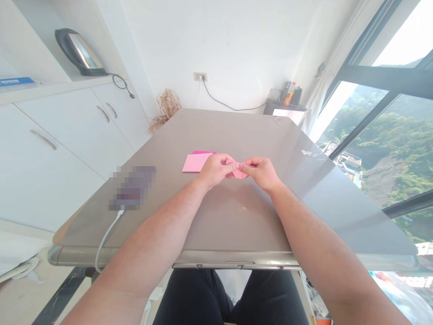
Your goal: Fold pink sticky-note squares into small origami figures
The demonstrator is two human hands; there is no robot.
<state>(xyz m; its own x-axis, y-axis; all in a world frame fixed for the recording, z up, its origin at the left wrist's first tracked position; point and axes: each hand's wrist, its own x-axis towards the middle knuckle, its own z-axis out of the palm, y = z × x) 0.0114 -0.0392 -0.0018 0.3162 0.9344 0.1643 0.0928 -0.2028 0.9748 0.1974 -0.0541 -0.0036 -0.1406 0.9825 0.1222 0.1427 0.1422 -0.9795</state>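
A small folded piece of pink paper [239, 172] is held between my two hands over the middle of the table. My left hand [218, 169] pinches its left side with thumb and fingers. On the right, my right hand [260, 171] grips the other side, thumb tip close to the left thumb. The fingers hide much of the paper, so its full shape cannot be made out. Just left of my left hand lies a stack of pink paper sheets [195, 163], light pink on top with a darker pink edge showing behind.
A blurred-out device [133, 187] with a white cable [107, 234] lies at the left of the grey-brown table [233, 221]. Some whitish scraps [307, 153] lie near the right edge. Beyond the table stand dried stalks [165, 108] and a small cabinet [286, 110] with bottles.
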